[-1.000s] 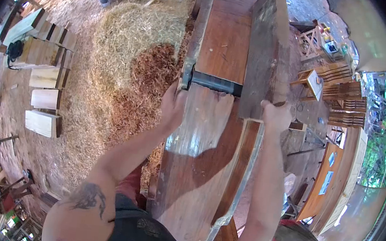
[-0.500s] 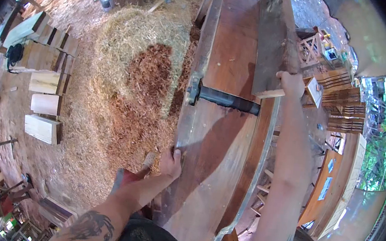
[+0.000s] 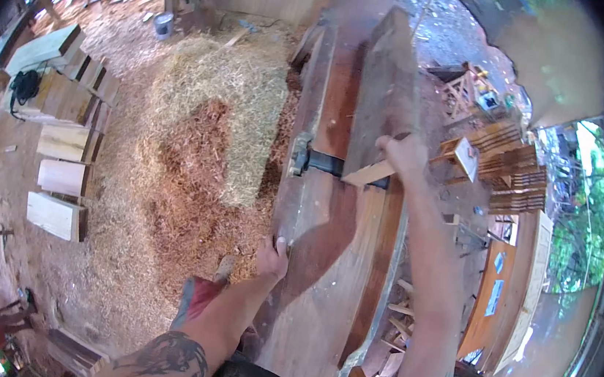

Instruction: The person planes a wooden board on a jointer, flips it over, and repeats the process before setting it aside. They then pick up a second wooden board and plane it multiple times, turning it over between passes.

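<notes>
Right hand [image 3: 403,155]: closed on the near end of the board [image 3: 385,94], fingers over the edge.

Board: long, dark-faced, pale at its near end; runs away from the right hand over the far part of the bed [image 3: 309,263]. Near end sits just left of and below the right hand, above the roller [image 3: 327,163], and looks tilted. Contact with the bed underneath: cannot tell.

Left hand [image 3: 272,257]: at the left edge of the bed, nearer the body than the right hand, thumb raised beside the edge; whether it grips, cannot tell. Well apart from the board.

Edges and room: a stretch of bed, crossed by a shadow, spans from the left hand up to the roller and across to the rail [image 3: 382,270], which runs along the bed's right side, below the right hand. Roller crosses the bed between its two sides, beyond the left hand; bracket [image 3: 299,155] at its left end. Left of the left hand, open floor and a broad heap of shavings [image 3: 196,148], pale and reddish, reaching beside the bed.

Container: one bucket [image 3: 163,25], well beyond and left of the left hand; contents too small to tell.

Right of the right hand: small table [image 3: 461,155], well apart.
</notes>
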`<act>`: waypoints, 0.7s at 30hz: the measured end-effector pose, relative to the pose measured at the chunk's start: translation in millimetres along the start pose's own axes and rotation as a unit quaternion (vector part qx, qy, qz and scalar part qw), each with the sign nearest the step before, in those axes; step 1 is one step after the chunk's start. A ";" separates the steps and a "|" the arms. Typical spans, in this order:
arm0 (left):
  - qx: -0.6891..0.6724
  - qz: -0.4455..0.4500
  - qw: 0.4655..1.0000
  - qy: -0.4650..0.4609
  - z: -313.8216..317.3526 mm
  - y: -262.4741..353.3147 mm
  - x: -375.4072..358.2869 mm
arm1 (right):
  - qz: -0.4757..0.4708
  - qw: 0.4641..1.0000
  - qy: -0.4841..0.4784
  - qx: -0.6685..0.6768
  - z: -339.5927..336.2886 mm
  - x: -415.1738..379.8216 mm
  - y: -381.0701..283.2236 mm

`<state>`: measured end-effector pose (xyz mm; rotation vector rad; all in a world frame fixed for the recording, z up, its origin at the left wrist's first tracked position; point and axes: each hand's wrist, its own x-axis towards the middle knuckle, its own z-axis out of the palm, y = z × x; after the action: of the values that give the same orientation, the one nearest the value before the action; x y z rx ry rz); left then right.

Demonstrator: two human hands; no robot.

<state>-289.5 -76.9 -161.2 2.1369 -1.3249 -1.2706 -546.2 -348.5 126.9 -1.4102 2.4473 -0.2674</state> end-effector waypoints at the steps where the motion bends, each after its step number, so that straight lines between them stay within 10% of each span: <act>1: -0.001 -0.009 1.000 -0.014 -0.4 -2.6 -0.5 | 0.001 1.000 0.008 0.008 8.3 -20.7 12.3; 9: -0.102 0.074 0.992 0.000 -61.2 -33.7 27.4 | -0.071 0.994 0.068 0.042 63.3 -353.1 80.3; 13: -0.212 0.141 0.967 0.013 -158.2 -73.9 11.4 | 0.041 0.992 -0.106 0.060 27.0 -553.0 112.4; 16: -0.321 -0.048 0.931 -0.168 -214.0 -54.3 -63.6 | 0.094 0.984 -0.134 0.070 32.4 -691.8 172.3; 21: -0.096 -0.116 0.889 -0.433 -186.8 -107.5 -215.9 | 0.105 0.984 -0.003 0.147 99.0 -929.5 306.1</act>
<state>-115.1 127.8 -17.1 1.6437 -1.1354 -2.5185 -321.3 608.5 95.2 -1.0210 2.4055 -0.5489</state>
